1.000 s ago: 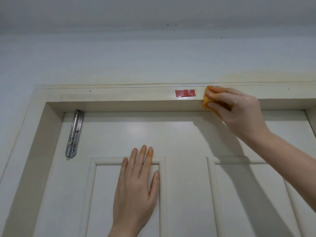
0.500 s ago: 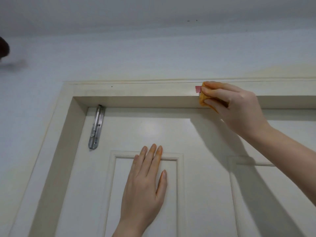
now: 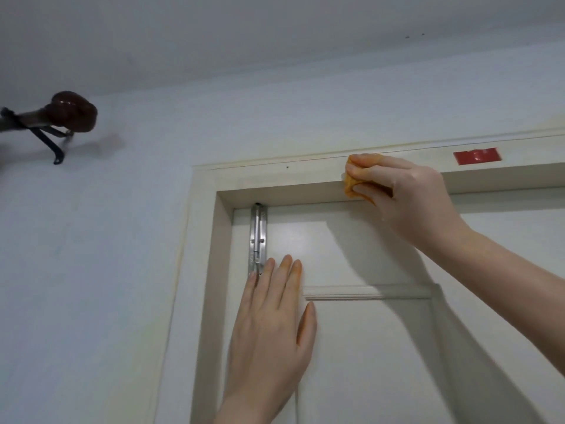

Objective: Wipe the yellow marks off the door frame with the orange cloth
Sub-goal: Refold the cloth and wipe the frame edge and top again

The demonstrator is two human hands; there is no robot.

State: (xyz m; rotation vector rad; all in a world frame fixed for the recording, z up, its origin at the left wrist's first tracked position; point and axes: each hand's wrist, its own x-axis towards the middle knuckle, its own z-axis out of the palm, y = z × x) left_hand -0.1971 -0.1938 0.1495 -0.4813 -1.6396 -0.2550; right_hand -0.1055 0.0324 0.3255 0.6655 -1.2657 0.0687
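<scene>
- The orange cloth is a small bunched wad of warm yellow-orange. Most of it is hidden inside the right hand. Only its left edge, a thin strip above the top finger and a corner under the lower fingers show.
- The cloth is pressed to the front face of the top rail of the door frame, reaching down to the rail's lower edge, roughly midway along the stretch in view.
- The right hand grips the cloth with its fingers curled round the front of it. Its forearm slants down to the lower right.
- The left hand lies flat on the door with its fingers straight and close together, holding nothing. Its fingertips have an orange tint.
- The little finger of the left hand overlaps the lower end of a metal slide bolt. The bolt stands upright at the door's top left corner.
- The frame is cream-white. Faint yellow marks run as a thin stain along its upper edge, with a yellowish haze on the wall above at the far right. A paler yellow line follows the frame's outer left edge.
- A strip of red tape is stuck on the same rail, to the right of the cloth and clear of the hand.
- A dark red knob on a rod with a black bracket sits on the wall at far left, well apart from the door.
</scene>
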